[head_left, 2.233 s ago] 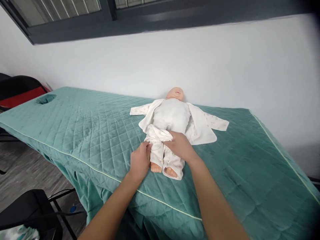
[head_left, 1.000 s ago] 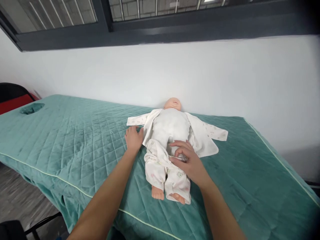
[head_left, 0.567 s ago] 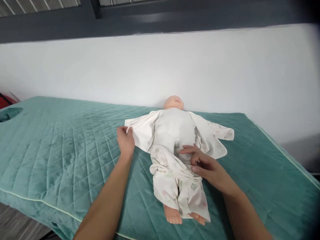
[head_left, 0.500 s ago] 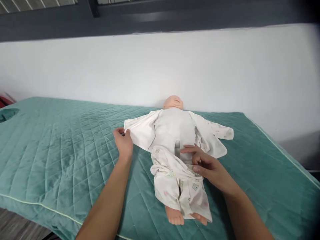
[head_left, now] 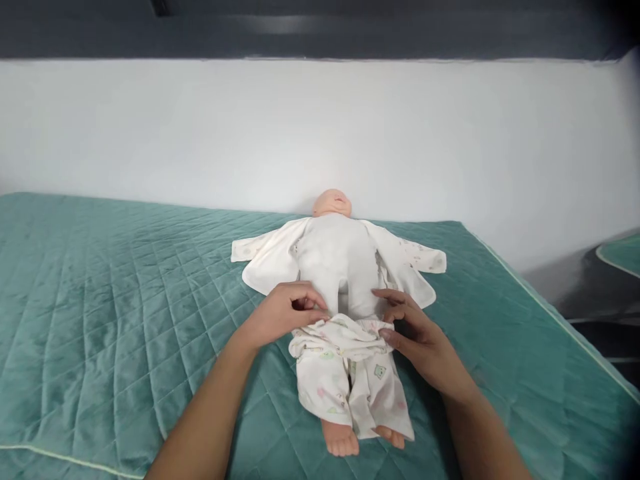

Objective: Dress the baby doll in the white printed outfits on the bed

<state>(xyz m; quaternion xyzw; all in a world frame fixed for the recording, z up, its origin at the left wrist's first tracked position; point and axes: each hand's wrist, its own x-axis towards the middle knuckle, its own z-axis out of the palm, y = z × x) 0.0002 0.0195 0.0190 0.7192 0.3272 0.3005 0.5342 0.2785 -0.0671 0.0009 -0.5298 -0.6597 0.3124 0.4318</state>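
A baby doll (head_left: 331,203) lies on its back, its feet toward me. Its white jacket (head_left: 273,261) is spread open on both sides of the pale cloth torso. White printed baby pants (head_left: 325,390) cover the legs, with the waistband bunched low around the thighs and the toes sticking out below. My left hand (head_left: 285,310) pinches the waistband on its left side between thumb and fingers. At the other side, my right hand (head_left: 423,343) has its thumb and curled fingers on the waistband edge, the index finger extended over the doll's hip.
Beneath the doll is a green quilted mattress cover (head_left: 125,300) with pale piping. A white wall (head_left: 200,133) rises just behind the doll's head. Part of another green surface (head_left: 623,253) shows at the far right.
My left hand has let go of the jacket's left side and moved right to the pants' waistband. The left sleeve now lies flat. My right hand stays at the waistband; the view has shifted slightly.
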